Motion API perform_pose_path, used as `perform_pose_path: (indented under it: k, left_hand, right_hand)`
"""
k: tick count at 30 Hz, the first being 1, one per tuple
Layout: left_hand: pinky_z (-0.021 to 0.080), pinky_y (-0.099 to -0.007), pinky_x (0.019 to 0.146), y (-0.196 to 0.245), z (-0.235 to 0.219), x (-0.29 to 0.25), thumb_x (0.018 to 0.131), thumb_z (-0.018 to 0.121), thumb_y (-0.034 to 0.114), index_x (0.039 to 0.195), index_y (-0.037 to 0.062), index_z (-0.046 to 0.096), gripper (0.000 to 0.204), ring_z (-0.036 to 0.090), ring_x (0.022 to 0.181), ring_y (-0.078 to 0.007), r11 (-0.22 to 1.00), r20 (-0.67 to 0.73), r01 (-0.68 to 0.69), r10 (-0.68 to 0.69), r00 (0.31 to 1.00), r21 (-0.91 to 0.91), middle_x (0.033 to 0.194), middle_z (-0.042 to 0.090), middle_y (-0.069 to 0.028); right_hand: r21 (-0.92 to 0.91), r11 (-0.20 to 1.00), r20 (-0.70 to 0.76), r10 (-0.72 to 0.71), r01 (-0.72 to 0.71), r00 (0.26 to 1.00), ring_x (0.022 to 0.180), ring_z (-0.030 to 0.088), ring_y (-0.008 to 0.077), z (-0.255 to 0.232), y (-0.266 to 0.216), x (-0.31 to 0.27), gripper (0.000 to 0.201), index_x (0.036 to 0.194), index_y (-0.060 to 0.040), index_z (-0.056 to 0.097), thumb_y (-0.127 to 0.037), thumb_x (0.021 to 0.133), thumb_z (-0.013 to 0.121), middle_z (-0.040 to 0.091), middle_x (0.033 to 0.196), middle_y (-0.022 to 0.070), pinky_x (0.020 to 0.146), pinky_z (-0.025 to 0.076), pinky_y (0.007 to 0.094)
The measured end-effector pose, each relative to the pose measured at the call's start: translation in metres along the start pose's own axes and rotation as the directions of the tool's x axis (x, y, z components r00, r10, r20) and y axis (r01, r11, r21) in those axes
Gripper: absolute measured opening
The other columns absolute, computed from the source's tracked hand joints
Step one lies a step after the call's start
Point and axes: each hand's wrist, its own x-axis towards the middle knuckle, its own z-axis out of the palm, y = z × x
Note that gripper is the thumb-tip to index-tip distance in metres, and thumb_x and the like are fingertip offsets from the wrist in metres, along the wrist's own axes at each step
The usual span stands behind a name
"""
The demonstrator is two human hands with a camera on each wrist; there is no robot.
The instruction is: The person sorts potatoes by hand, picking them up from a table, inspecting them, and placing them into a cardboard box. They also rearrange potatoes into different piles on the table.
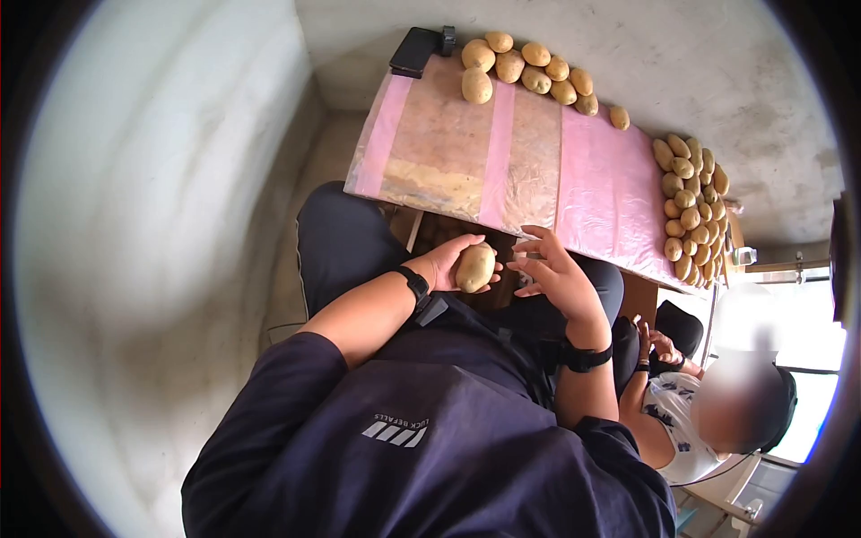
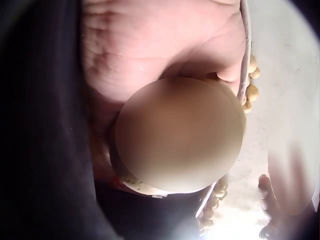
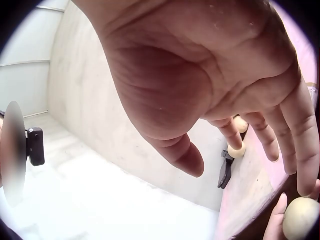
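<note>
My left hand (image 1: 441,264) grips a potato (image 1: 475,268) above my lap, thumb along its upper side and fingertips showing at its lower right edge. In the left wrist view the palm lies against the potato, most of which is blurred. Just to the right, my right hand (image 1: 563,280) is held up with nothing in it, its fingers spread and slightly bent, apart from the potato. The right wrist view shows that palm (image 3: 200,75) with the fingers extended, and the potato (image 3: 300,219) at the lower right corner.
Before me stands a table (image 1: 439,134) covered with clear plastic and pink strips. Potatoes (image 1: 536,79) line its back edge, and a larger group (image 1: 691,211) lies at the right end. A black phone (image 1: 414,52) is at the back left corner. Another person (image 1: 673,412) sits at right.
</note>
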Motion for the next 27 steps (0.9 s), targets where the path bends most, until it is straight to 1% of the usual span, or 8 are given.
perform_pose_path:
  k: [3, 4, 8, 12, 19, 21, 23, 27]
  left_hand:
    - [0.055, -0.0518, 0.092, -0.002, -0.001, -0.001, 0.095, 0.061, 0.046, 0.125, 0.0130, 0.060, 0.044, 0.066, 0.110, -0.0342, 1.000, -0.001, -0.016, 0.016, 1.000, 0.003, 0.119, 0.068, -0.0157]
    - [0.056, -0.0509, 0.091, -0.001, -0.002, 0.000, 0.094, 0.064, 0.042, 0.124, 0.0148, 0.061, 0.040, 0.066, 0.108, -0.0319, 1.000, 0.001, -0.025, 0.025, 1.000, -0.003, 0.116, 0.068, -0.0149]
    - [0.058, -0.0479, 0.085, 0.000, -0.003, 0.003, 0.092, 0.067, 0.035, 0.118, 0.0133, 0.062, 0.034, 0.068, 0.097, -0.0269, 0.999, -0.047, 0.011, -0.009, 0.999, 0.046, 0.106, 0.067, -0.0116]
    - [0.059, -0.0454, 0.080, -0.001, -0.005, 0.006, 0.091, 0.068, 0.033, 0.114, 0.0135, 0.062, 0.030, 0.068, 0.095, -0.0267, 0.995, -0.116, 0.018, -0.006, 0.993, 0.099, 0.106, 0.067, -0.0109]
    - [0.059, -0.0418, 0.070, 0.001, -0.002, 0.005, 0.086, 0.072, 0.029, 0.109, 0.0122, 0.060, 0.031, 0.068, 0.087, -0.0251, 0.988, -0.202, -0.078, 0.105, 0.974, 0.135, 0.099, 0.066, -0.0091]
    - [0.059, -0.0411, 0.068, 0.002, -0.006, 0.008, 0.086, 0.072, 0.028, 0.109, 0.0111, 0.060, 0.032, 0.068, 0.084, -0.0240, 0.987, -0.202, -0.093, 0.117, 0.972, 0.128, 0.097, 0.066, -0.0086]
    - [0.058, -0.0411, 0.067, 0.002, -0.011, 0.010, 0.086, 0.071, 0.027, 0.109, 0.0116, 0.059, 0.030, 0.068, 0.083, -0.0244, 0.977, -0.205, -0.091, 0.130, 0.970, 0.191, 0.097, 0.066, -0.0086]
    - [0.058, -0.0420, 0.067, 0.001, -0.018, 0.017, 0.087, 0.071, 0.026, 0.109, 0.0125, 0.060, 0.028, 0.068, 0.083, -0.0253, 0.981, -0.222, -0.087, 0.126, 0.967, 0.175, 0.096, 0.066, -0.0080]
  right_hand:
    - [0.008, 0.999, 0.004, -0.037, 0.037, 0.999, 0.111, 0.064, 0.0209, 0.000, 0.004, -0.003, 0.054, 0.147, -0.0044, 0.038, -0.012, 0.098, 0.060, 0.056, 0.129, 0.0164, 0.079, 0.059, 0.0325]
    - [0.011, 0.999, -0.001, -0.034, 0.034, 0.999, 0.111, 0.064, 0.0209, -0.002, 0.007, -0.004, 0.054, 0.147, -0.0044, 0.038, -0.012, 0.098, 0.060, 0.056, 0.129, 0.0164, 0.079, 0.059, 0.0325]
    - [0.012, 0.997, 0.017, -0.077, 0.077, 0.997, 0.111, 0.064, 0.0208, -0.010, 0.019, -0.003, 0.051, 0.145, -0.0021, 0.039, -0.010, 0.099, 0.057, 0.057, 0.128, 0.0154, 0.082, 0.056, 0.0319]
    - [0.023, 0.995, -0.014, -0.101, 0.102, 0.995, 0.111, 0.064, 0.0203, -0.013, 0.019, -0.005, 0.048, 0.143, -0.0012, 0.042, -0.010, 0.099, 0.057, 0.058, 0.126, 0.0134, 0.083, 0.055, 0.0313]
    - [0.043, 0.995, -0.055, -0.082, 0.085, 0.995, 0.111, 0.064, 0.0192, -0.017, 0.023, -0.002, 0.044, 0.141, -0.0012, 0.046, -0.011, 0.099, 0.057, 0.059, 0.124, 0.0113, 0.084, 0.054, 0.0310]
    - [0.046, 0.996, -0.034, -0.077, 0.078, 0.996, 0.110, 0.064, 0.0191, -0.017, 0.020, -0.003, 0.043, 0.140, -0.0011, 0.047, -0.012, 0.100, 0.057, 0.060, 0.124, 0.0108, 0.085, 0.053, 0.0304]
    - [0.073, 0.994, -0.007, -0.079, 0.080, 0.997, 0.110, 0.064, 0.0191, -0.018, 0.019, -0.004, 0.042, 0.140, -0.0011, 0.047, -0.012, 0.100, 0.057, 0.060, 0.124, 0.0107, 0.085, 0.053, 0.0303]
    - [0.139, 0.986, 0.054, -0.104, 0.095, 0.993, 0.110, 0.064, 0.0188, -0.022, 0.012, -0.006, 0.042, 0.139, -0.0012, 0.048, -0.012, 0.100, 0.056, 0.060, 0.124, 0.0102, 0.085, 0.053, 0.0300]
